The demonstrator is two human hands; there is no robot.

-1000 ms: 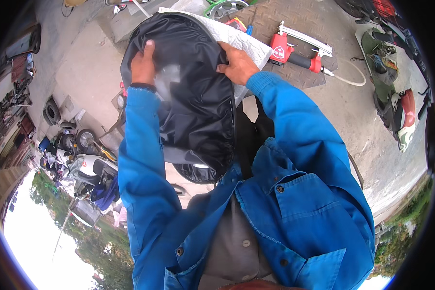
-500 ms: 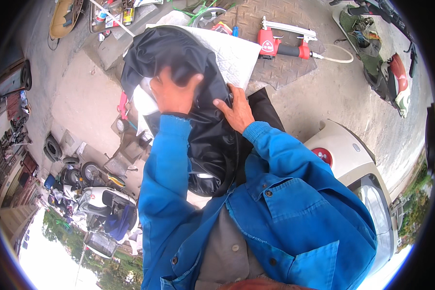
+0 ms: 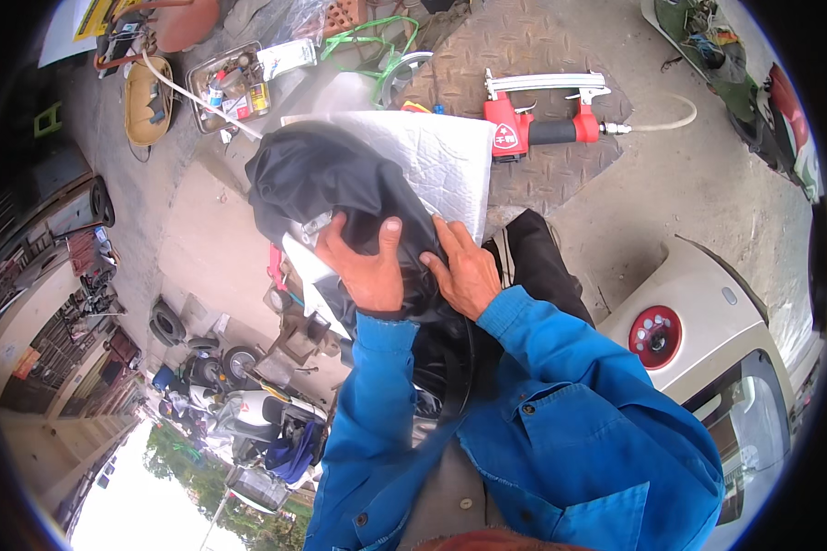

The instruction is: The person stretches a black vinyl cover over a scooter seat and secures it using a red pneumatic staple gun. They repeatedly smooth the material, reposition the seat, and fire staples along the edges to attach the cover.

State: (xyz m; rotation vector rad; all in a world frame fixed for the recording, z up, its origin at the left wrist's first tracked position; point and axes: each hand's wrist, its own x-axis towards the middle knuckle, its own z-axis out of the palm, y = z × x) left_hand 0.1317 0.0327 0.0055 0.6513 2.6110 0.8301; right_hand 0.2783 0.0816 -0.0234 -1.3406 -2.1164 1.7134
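A loose, wrinkled black vinyl cover (image 3: pixel 326 174) lies over a long, rounded piece shaped like a scooter seat, close against my body. My left hand (image 3: pixel 368 271) is over its middle, thumb and forefinger spread wide, the other fingers partly hidden. Beside those fingertips a small whitish patch (image 3: pixel 317 223) shows through a gap in the cover. At the right rim, my right hand (image 3: pixel 469 275) grips the cover, with the thumb on top and fingers along the outer edge. Beneath lies a white quilted sheet (image 3: pixel 459 165).
A red staple gun (image 3: pixel 542 129) with a pale air hose (image 3: pixel 662 119) rests on a rusty tread plate (image 3: pixel 560 184). A tray of bottles (image 3: pixel 234 87) stands far left. A cream car (image 3: pixel 708 303) is at right, parked scooters (image 3: pixel 248 413) at lower left.
My view has shifted, so the scene sits lower and further right. My left hand has moved nearer along the cover, its fingers now spread. My right hand stays at the rim.
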